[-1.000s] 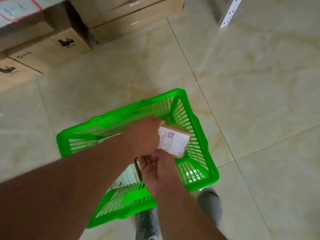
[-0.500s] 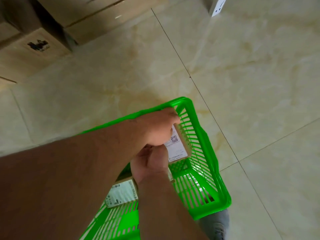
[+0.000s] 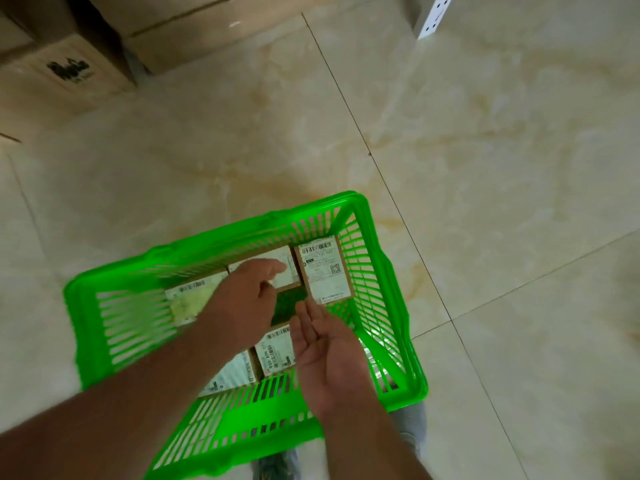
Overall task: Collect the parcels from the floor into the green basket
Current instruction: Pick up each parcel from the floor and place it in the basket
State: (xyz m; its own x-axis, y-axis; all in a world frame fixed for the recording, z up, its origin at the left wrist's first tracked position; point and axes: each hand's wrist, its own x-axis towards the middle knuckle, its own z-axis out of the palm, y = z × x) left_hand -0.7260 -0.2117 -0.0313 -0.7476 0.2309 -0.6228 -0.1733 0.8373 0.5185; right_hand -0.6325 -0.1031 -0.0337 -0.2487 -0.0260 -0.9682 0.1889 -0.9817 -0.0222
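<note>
Parcels (image 3: 323,270) in the basket (image 3: 391,289) on the floor (image 3: 485,168), cartons (image 3: 214,26) behind.

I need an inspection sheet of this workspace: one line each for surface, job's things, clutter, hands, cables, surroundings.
Surface: glossy beige tiled floor, no loose parcel seen on it.
Job's things: green basket on the floor; about five labelled parcels inside, one parcel flat in the far right corner.
Clutter: nothing seen.
Hands: left hand over the parcels, holds nothing; right hand open, palm up, empty.
Cables: nothing seen.
Surroundings: cardboard boxes at far left; white perforated post; shoes under the basket.
</note>
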